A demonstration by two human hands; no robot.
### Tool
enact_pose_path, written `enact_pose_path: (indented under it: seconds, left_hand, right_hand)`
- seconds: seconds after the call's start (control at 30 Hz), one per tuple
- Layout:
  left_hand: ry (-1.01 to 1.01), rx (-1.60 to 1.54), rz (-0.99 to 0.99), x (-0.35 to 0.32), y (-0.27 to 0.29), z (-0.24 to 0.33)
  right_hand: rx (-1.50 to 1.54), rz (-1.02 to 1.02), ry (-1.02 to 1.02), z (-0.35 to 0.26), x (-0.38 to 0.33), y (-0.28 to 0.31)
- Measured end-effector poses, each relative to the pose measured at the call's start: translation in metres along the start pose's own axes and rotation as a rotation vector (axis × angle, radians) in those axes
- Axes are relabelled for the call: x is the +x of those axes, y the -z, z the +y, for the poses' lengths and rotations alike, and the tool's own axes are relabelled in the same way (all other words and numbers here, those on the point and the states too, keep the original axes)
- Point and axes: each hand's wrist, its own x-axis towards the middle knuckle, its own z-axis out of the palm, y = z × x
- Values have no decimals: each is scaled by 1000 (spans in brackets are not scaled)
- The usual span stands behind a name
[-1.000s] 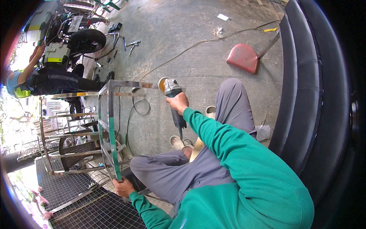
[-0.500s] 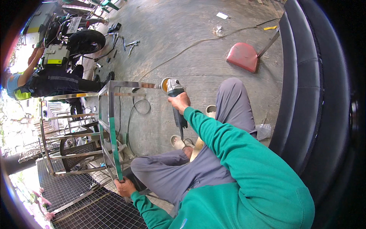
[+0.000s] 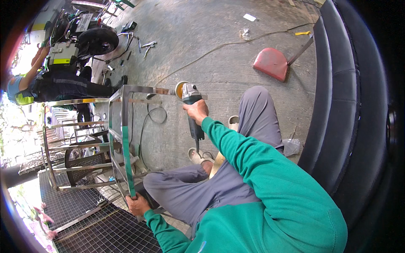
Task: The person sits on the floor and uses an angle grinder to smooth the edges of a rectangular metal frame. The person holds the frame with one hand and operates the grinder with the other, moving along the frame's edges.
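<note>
My right hand [image 3: 196, 111] grips a grey angle grinder [image 3: 190, 110], whose yellowish disc [image 3: 180, 89] touches the top end of a shiny steel frame [image 3: 122, 122]. My left hand [image 3: 137, 205] is closed around the lower end of the frame's near bar. I wear green sleeves and grey trousers, and I sit with the frame to the left of my knees. The grinder's cable [image 3: 148, 126] loops on the concrete behind the frame.
Another person [image 3: 50, 86] crouches at the far left by a motorcycle [image 3: 84, 38]. More steel frames [image 3: 67, 143] and mesh panels [image 3: 97, 227] lie at the lower left. A red dustpan [image 3: 272, 63] rests on the concrete. A black padded seat [image 3: 346, 105] runs along the right.
The grinder's disc has crept slightly right along the frame's top end. My left hand stays on the bar.
</note>
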Motion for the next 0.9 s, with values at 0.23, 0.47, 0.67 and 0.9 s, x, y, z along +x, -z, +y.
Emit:
enact_pose_path:
  seconds: [0.23,0.47,0.67,0.9]
  left_hand:
    - [0,-24,32,-2,0,1]
    - [-24,-16,14,-6,-2,-2]
    - [5,-17,54,-4,-6,-1]
    - [-20,-31,33,-10,-2,2]
  right_hand:
    - [-30,-25,72,-1,-4,1]
    - [20,-101,267,-30,-23,-8]
    - [48,-27,102,-15,-12,-5]
    - [-4,-43,154,-25,-21,4]
